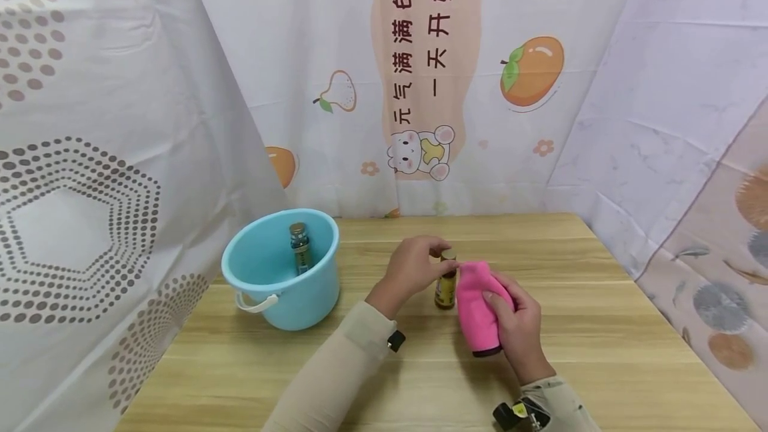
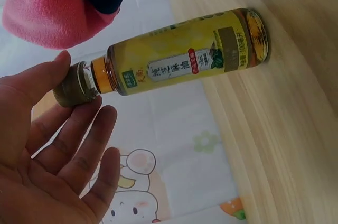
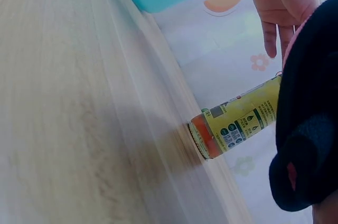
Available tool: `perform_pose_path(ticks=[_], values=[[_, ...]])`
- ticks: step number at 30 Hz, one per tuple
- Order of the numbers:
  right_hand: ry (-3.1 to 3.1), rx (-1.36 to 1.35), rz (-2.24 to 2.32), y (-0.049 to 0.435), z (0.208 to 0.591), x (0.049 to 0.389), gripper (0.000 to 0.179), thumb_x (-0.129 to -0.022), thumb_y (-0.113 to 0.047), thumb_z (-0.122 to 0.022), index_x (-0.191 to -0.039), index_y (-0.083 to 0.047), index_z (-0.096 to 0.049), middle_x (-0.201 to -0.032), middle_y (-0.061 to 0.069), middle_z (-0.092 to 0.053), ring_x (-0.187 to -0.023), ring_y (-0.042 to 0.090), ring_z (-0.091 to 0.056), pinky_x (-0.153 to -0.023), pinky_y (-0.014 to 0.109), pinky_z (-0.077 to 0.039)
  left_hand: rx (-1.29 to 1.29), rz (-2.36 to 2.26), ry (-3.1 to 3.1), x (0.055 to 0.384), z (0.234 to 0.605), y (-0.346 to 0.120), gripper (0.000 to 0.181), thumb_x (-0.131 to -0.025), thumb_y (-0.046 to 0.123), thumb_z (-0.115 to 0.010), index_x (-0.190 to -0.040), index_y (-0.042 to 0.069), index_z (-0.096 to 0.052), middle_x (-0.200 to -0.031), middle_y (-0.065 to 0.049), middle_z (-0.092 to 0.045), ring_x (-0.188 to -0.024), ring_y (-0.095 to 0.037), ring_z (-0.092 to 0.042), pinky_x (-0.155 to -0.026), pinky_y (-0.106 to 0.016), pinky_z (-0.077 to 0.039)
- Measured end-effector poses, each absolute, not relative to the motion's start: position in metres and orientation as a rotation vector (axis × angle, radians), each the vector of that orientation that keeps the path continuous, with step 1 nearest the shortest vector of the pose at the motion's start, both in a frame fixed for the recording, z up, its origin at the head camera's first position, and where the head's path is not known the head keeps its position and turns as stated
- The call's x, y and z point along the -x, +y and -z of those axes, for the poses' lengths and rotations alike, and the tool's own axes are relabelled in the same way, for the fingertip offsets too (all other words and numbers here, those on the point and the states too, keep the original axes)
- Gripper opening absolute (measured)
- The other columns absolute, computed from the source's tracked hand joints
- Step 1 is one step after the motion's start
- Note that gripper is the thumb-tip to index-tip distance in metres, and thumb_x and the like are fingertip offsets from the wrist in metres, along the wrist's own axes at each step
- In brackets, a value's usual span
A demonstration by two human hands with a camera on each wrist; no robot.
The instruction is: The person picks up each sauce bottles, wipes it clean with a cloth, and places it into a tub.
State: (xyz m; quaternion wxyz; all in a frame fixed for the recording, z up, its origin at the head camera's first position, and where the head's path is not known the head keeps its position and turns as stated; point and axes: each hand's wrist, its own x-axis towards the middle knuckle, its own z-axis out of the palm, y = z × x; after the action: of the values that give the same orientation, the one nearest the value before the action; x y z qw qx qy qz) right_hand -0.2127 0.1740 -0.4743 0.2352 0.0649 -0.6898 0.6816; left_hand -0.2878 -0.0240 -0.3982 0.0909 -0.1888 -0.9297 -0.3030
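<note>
A small sesame oil bottle (image 1: 445,291) with a yellow label stands upright on the table, its brown-gold cap (image 2: 75,84) on top. My left hand (image 1: 414,267) pinches that cap between thumb and fingers, as the left wrist view shows up close. In my right hand (image 1: 521,325) is a pink plush cloth piece (image 1: 476,305) with a black edge, held just right of the bottle. The right wrist view shows its black band and loop (image 3: 306,155), which hide the bottle's upper part there. Whether the cloth touches the bottle I cannot tell.
A light blue bucket (image 1: 309,302) with a white handle stands on the left of the wooden table (image 1: 396,379). Inside it leans another bottle (image 1: 301,249) with a brown-gold cap. Printed curtains (image 1: 360,32) hang behind the table and on both sides.
</note>
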Motion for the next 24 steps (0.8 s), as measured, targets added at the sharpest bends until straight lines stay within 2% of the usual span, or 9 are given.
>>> perform_pose_path(ticks=[10,19,24], values=[[-1.897,-0.149,-1.898,0.171,0.475,0.214,0.031,-0.095,0.002,-0.068,-0.125,-0.004,-0.073,-0.113,-0.002,-0.074,-0.088,0.011,-0.069,-0.069,0.023,-0.059,0.479,0.915,-2.738,0.28,0.397,-0.034,0.038,-0.091,0.047,-0.078,-0.121,0.024,-0.078,-0.114,0.011,-0.076,-0.106,-0.009,-0.07,-0.09,-0.034,-0.058],[-1.973,-0.134,-1.86,0.168,0.477,0.212,0.031,-0.095,-0.001,-0.071,-0.125,-0.008,-0.074,-0.114,-0.006,-0.073,-0.089,0.011,-0.068,-0.07,0.024,-0.059,0.477,0.979,-2.713,0.269,0.4,-0.05,0.036,-0.091,0.047,-0.078,-0.121,0.026,-0.078,-0.113,0.011,-0.076,-0.105,-0.008,-0.069,-0.089,-0.036,-0.059],[-2.058,-0.133,-1.836,0.165,0.479,0.211,0.031,-0.096,-0.006,-0.072,-0.127,-0.012,-0.074,-0.117,0.0,-0.071,-0.088,0.011,-0.066,-0.07,0.025,-0.058,0.515,1.01,-2.673,0.26,0.401,-0.063,0.033,-0.091,0.044,-0.079,-0.119,0.027,-0.078,-0.112,0.012,-0.077,-0.104,-0.006,-0.069,-0.09,-0.036,-0.059]])
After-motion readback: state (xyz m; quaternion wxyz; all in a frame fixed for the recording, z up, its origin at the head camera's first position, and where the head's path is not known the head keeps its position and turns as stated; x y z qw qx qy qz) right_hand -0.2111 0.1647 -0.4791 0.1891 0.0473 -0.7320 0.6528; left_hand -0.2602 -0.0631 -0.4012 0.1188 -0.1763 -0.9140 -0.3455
